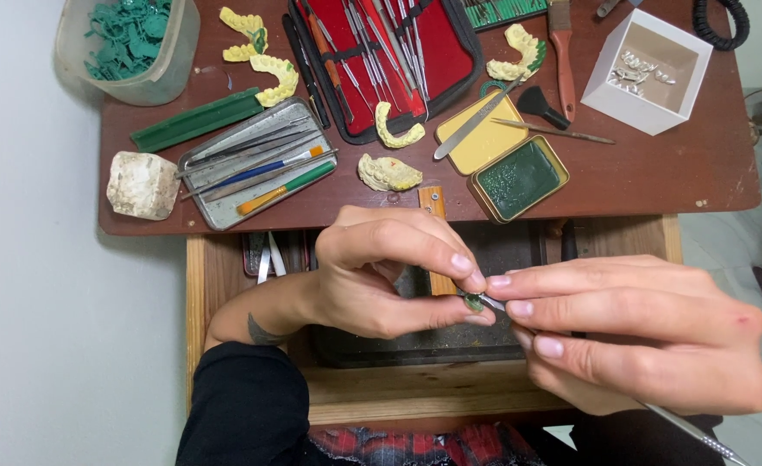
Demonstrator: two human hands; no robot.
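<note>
Your left hand [381,272] has its thumb and fingertips pressed together on a tiny green piece [473,302], and honestly that piece is so small and so covered by your fingers that you can't tell its shape. Your right hand [631,332] is pinching a thin metal tool [692,431] like a pen, its tip touching the green piece right where both hands meet, over the open wooden drawer [433,393] near you. Most of the tool is hidden inside your fist; only the tip and the handle end poking out at the bottom right show, and that end runs off the edge. Farther away on the brown table [657,173], there's a green wax tin [520,179] with its yellow lid [483,134] beside it, a red case of instruments [385,60] cut off at the top, several yellow dental casts [388,173] scattered around, and a metal tray [256,160] with brushes and picks on the left. A white box [648,69] far right holds small silvery bits too tiny to make out. The plastic tub [130,52] of green scraps far left is partly cropped too.
</note>
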